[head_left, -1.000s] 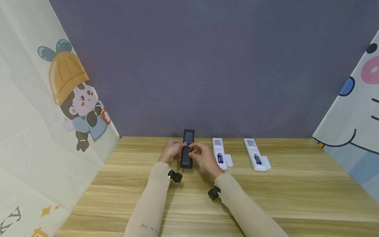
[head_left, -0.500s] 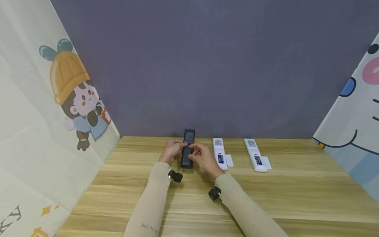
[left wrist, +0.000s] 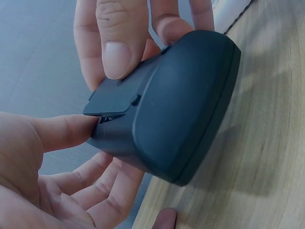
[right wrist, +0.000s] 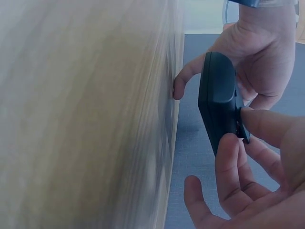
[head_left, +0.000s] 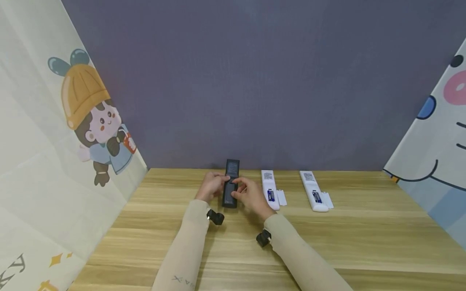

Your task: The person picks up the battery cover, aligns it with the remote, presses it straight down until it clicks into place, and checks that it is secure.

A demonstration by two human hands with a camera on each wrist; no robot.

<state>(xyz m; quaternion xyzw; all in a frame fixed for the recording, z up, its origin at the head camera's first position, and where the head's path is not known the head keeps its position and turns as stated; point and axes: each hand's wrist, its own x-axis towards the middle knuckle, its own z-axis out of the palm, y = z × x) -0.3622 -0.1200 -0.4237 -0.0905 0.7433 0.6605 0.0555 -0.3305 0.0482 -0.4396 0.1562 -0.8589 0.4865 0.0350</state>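
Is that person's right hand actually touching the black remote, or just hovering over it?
Touching. The left wrist view shows a fingertip of the right hand resting on the cover of the black remote, with no gap between.

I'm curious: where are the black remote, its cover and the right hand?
Black remote [left wrist: 183, 107]: left wrist view, on its rounded end.
Cover [left wrist: 116, 97]: left wrist view, on its outer face.
Right hand [head_left: 254, 196]: head view, behind the thumb and fingers.
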